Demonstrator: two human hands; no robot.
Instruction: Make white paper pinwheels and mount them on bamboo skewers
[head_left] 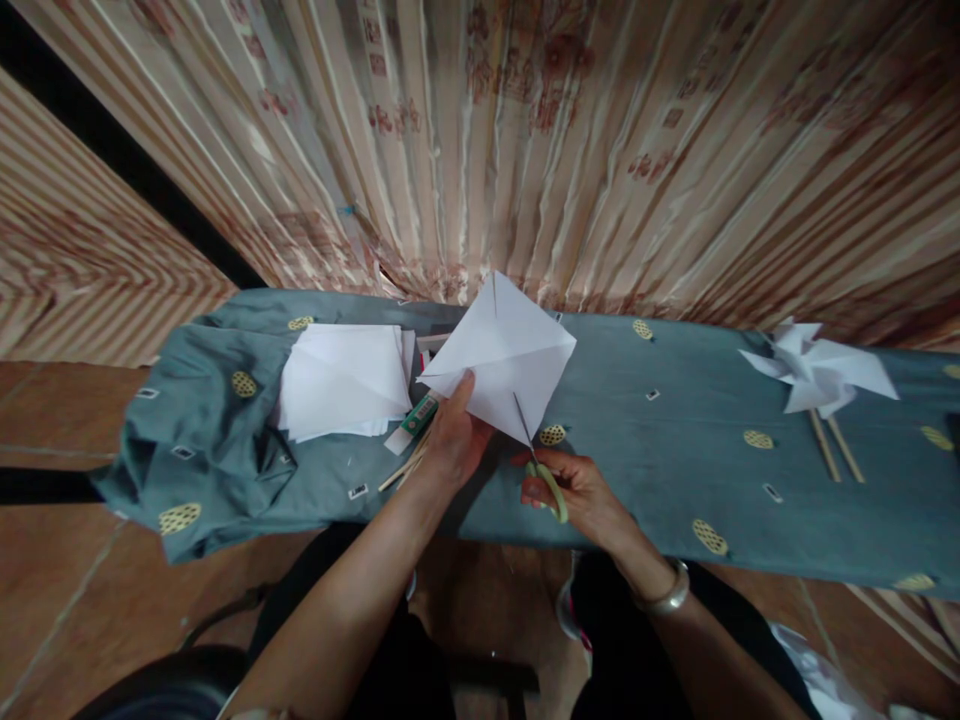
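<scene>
Left of hands: paper stack point(345, 380), green box point(418, 414), sticks point(405, 466) crowd the surface point(660, 450). Right of hands: cloth open up to the pinwheels point(817, 375). Curtain point(525, 150) blocks behind.

Two bare forearms, no sleeves in view — left hand point(452, 440) without rings or a watch that show. Right hand point(581, 495) has a silver-toned bangle point(664, 598) at the wrist — smooth, rounded band. Dark, black-looking clothing over the lap and legs below.
</scene>
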